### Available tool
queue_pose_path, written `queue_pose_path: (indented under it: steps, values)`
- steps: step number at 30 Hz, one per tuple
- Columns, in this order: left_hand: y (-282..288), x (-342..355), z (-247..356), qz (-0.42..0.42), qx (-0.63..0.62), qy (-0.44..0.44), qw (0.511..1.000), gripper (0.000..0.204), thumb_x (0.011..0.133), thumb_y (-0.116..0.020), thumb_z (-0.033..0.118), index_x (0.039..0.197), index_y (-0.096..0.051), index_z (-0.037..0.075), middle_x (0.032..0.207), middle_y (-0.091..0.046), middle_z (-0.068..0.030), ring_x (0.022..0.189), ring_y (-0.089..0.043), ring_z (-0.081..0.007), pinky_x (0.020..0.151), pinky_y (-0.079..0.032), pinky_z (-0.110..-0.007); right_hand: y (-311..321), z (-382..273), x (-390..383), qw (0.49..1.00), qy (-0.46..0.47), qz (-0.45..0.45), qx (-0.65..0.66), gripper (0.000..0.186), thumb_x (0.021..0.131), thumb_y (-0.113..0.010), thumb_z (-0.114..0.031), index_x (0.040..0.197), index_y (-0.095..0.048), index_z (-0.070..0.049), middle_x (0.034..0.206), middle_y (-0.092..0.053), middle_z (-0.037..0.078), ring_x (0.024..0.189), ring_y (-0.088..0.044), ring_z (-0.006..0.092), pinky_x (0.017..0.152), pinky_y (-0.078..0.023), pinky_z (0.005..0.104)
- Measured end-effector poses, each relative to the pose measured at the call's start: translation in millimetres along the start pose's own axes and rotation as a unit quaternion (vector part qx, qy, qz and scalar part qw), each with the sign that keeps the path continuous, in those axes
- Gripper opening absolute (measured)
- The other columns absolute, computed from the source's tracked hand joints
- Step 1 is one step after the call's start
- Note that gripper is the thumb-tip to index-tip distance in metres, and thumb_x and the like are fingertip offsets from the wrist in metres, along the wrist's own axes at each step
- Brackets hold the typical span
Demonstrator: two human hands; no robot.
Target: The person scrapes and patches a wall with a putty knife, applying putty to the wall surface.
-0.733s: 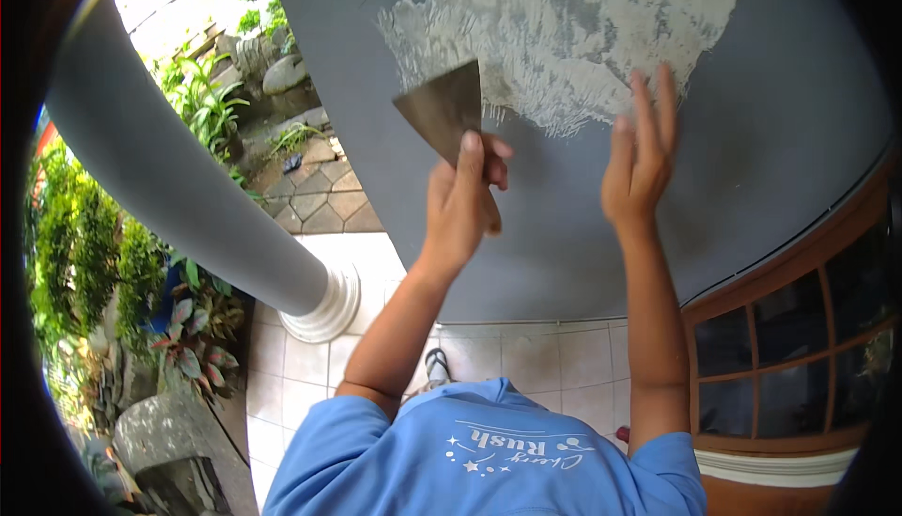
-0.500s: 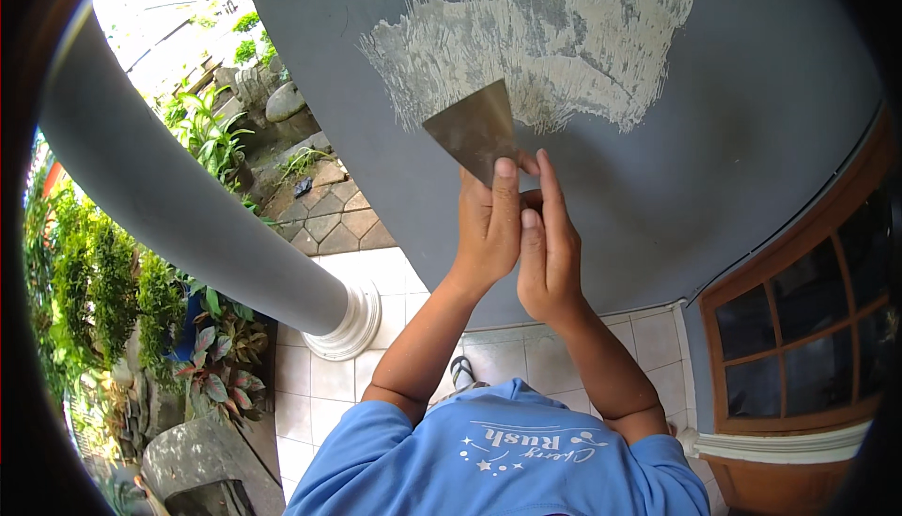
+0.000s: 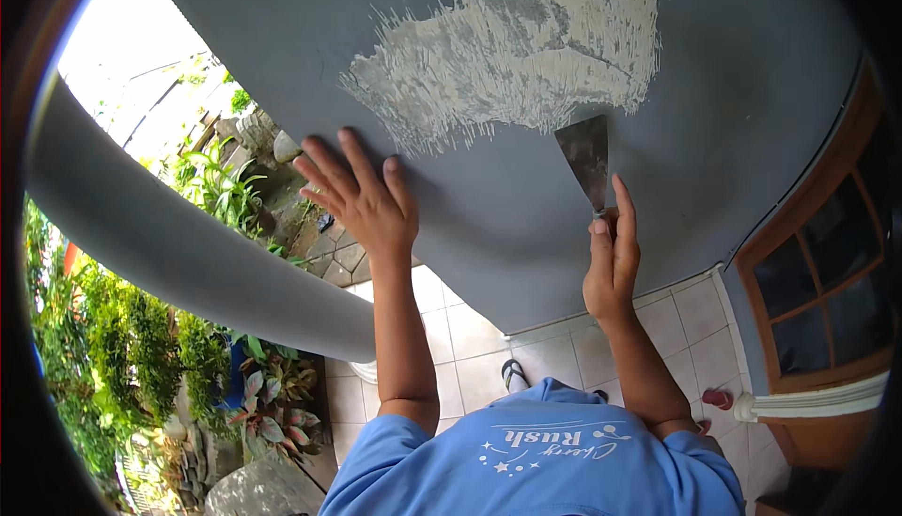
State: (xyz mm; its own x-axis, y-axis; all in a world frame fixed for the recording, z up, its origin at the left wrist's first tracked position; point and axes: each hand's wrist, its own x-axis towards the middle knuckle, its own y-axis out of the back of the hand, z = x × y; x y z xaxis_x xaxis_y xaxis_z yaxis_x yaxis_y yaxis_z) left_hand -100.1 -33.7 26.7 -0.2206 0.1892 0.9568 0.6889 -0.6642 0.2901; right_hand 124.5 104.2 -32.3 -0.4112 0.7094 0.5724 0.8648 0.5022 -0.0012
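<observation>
Scraper [image 3: 586,161] stands blade up, leaning slightly left, in the right hand [image 3: 614,267], which is narrow, closed around its lower end, the index finger [image 3: 624,204] stretched up beside it. Its wide edge is right by the lower edge of the pale patch [image 3: 526,60] on the wall [image 3: 498,225]; whether it touches the wall, I cannot tell. The left hand [image 3: 372,211] is wide, fingers spread across the wall's left edge, below the patch's left corner; its contact is unclear. Between the hands lies a broad stretch of plain grey wall, and more runs right of the scraper toward the window [image 3: 816,282]. Below, the wall's bottom edge borders the floor [image 3: 476,333]. Lower left, the pillar [image 3: 207,239] slants in, its lower end showing right beside the left forearm [image 3: 402,333]
</observation>
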Motion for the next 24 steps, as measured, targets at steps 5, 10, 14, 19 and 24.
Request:
queue_pose_path:
  steps: [5, 10, 14, 19, 24]
  values:
    - [2, -4, 22, -0.092, 0.012, -0.115, 0.989, 0.053, 0.094, -0.047, 0.051, 0.143, -0.043, 0.032, 0.155, -0.026, -0.0142, 0.145, -0.011, -0.0381, 0.115, 0.002, -0.057, -28, 0, 6, 0.977, 0.146, 0.025, -0.154, 0.047, 0.095, -0.045, -0.006, 0.141, -0.042, -0.003, 0.084, -0.05, 0.007, 0.072, -0.052, 0.0153, 0.063, -0.045, 0.0276]
    - [-9, -22, 11, -0.042, 0.039, -0.093, 0.994, 0.052, 0.096, -0.044, 0.049, 0.141, -0.047, 0.023, 0.153, -0.026, -0.0219, 0.143, -0.017, -0.0407, 0.114, -0.004, -0.058, -51, 3, -2, 0.952, 0.155, -0.007, -0.263, 0.058, 0.085, -0.053, -0.001, 0.142, -0.043, -0.01, 0.088, -0.05, 0.01, 0.067, -0.059, 0.019, 0.055, -0.052, 0.0315]
    - [-14, -37, -27, 0.004, 0.004, -0.095, 0.995, 0.053, 0.097, -0.042, 0.048, 0.141, -0.046, 0.018, 0.151, -0.025, -0.026, 0.142, -0.016, -0.0463, 0.112, -0.012, -0.061, -49, 13, -14, 0.952, 0.141, 0.02, -0.272, 0.059, 0.084, -0.054, -0.001, 0.142, -0.043, -0.008, 0.081, -0.05, 0.008, 0.06, -0.057, 0.0165, 0.047, -0.051, 0.0286]
    - [-25, -38, -27, 0.06, -0.07, -0.107, 0.99, 0.051, 0.098, -0.043, 0.039, 0.141, -0.045, 0.012, 0.151, -0.021, -0.0298, 0.139, -0.015, -0.0536, 0.108, -0.021, -0.064, -65, -3, 1, 0.943, 0.155, 0.037, -0.29, 0.059, 0.082, -0.054, 0.0, 0.14, -0.045, -0.007, 0.077, -0.05, 0.007, 0.055, -0.055, 0.016, 0.045, -0.049, 0.0288]
    - [-27, -45, -34, 0.065, -0.073, -0.103, 0.99, 0.049, 0.097, -0.044, 0.035, 0.139, -0.048, 0.011, 0.15, -0.024, -0.0304, 0.141, -0.013, -0.0509, 0.11, -0.016, -0.064, -56, -23, 7, 0.939, 0.146, 0.005, -0.31, 0.059, 0.08, -0.056, -0.001, 0.138, -0.048, -0.008, 0.076, -0.049, 0.006, 0.054, -0.053, 0.0166, 0.045, -0.049, 0.0294]
